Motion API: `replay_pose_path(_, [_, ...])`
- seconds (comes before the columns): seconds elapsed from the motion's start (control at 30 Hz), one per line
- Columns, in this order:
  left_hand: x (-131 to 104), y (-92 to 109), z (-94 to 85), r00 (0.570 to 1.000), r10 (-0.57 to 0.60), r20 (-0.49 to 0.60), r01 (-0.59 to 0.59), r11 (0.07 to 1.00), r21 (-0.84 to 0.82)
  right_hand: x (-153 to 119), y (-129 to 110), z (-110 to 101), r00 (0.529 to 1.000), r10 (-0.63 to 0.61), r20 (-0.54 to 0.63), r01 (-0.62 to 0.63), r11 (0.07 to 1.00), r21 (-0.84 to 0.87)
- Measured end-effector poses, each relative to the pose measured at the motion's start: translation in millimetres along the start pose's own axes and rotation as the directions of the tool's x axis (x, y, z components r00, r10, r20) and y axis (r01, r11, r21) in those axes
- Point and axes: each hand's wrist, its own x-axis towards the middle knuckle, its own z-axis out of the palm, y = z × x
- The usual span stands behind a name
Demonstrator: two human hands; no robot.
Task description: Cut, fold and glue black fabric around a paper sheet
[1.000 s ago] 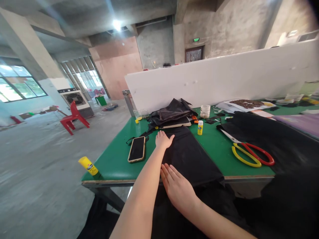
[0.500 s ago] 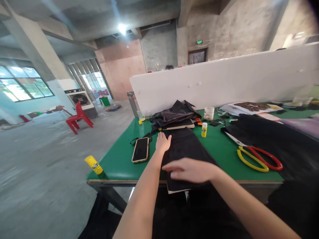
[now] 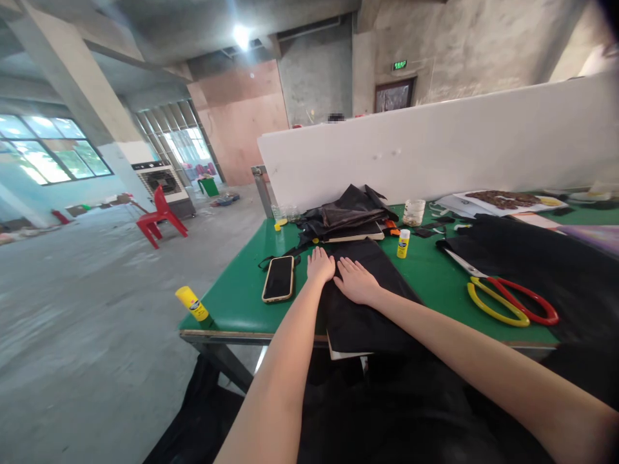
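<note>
A flat, black-covered board (image 3: 367,325) lies on the green table, its pale lower edge sticking out over the front. My left hand (image 3: 320,265) rests flat on the far left part of the black cover, fingers stretched forward. Close beside it, my right hand (image 3: 356,281) lies palm down on the same cover, fingers out. Neither hand grips anything. Left of my left hand is a phone (image 3: 279,278) in a pale case. To the right of the board stands an upright glue stick (image 3: 403,244).
Scissors (image 3: 512,301) with red and yellow handles lie by black fabric (image 3: 541,258) at right. Crumpled black material (image 3: 345,209) is piled at the back. Another glue stick (image 3: 193,303) is at the left corner of the green table (image 3: 242,283). A white partition (image 3: 425,145) stands behind.
My right hand has moved forward from the near part of the black cover to lie beside my left hand. The left hand stays in place, and the view has shifted slightly.
</note>
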Motion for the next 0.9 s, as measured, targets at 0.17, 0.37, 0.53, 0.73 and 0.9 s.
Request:
replay_pose_path(0.17, [-2.3, 1.5, -3.1, 0.998, -0.011, 0.056, 0.010, 1.000, 0.008, -23.4, -14.7, -5.8, 0.997, -0.083, 0.004, 0.083, 0.995, -0.052])
replay_pose_path(0.37, [-4.6, 3.5, -5.6, 0.997, -0.013, 0.075, 0.011, 0.999, 0.032, -61.0, -34.7, -18.9, 0.974, -0.224, 0.021, 0.225, 0.972, -0.063])
replay_pose_path(0.53, [-7.6, 4.2, -7.7, 0.997, -0.007, 0.071, 0.004, 0.999, 0.040, -90.1, -47.3, -37.6, 0.909, -0.413, 0.054, 0.414, 0.910, -0.016])
replay_pose_path(0.73, [-9.5, 4.8, -10.2, 0.997, 0.000, 0.075, -0.003, 0.999, 0.039, -126.3, -67.0, -25.5, 0.878, -0.473, -0.068, 0.462, 0.877, -0.133])
replay_pose_path(0.9, [-9.2, 4.5, -10.8, 0.997, 0.001, 0.083, -0.005, 0.999, 0.046, -137.1, -78.3, 15.0, 0.843, -0.410, -0.348, 0.286, 0.890, -0.356])
